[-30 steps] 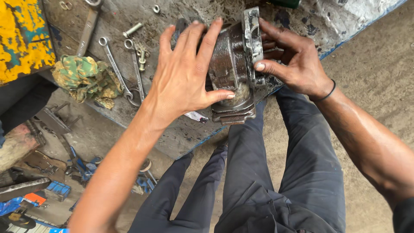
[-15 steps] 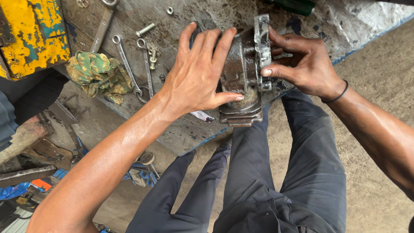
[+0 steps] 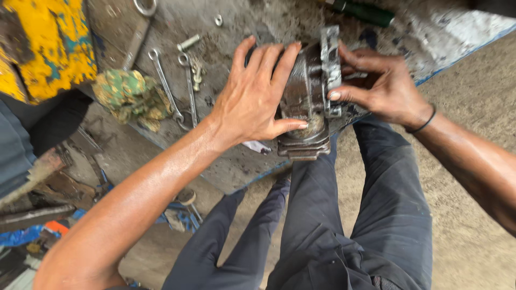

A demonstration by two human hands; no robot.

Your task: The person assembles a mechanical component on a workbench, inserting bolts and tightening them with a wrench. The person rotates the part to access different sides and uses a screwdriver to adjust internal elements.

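Both hands cover much of the dark metal casting (image 3: 307,102), and the green tool (image 3: 361,12), perhaps a screwdriver, is cut off.

Two hands, left (image 3: 252,102) and right (image 3: 384,88); one metal engine part (image 3: 309,94); two slim spanners (image 3: 164,80) (image 3: 188,88); one large spanner (image 3: 138,29); one bolt (image 3: 189,42); one nut (image 3: 218,21); one green rag (image 3: 129,96).

No packages, labels, signs or screens can be made out anywhere around the metal engine part (image 3: 309,96). No printed wrapper, tag or display is seen on the workbench (image 3: 236,161) it rests on, to its left among the tools, or on the ground beneath it.
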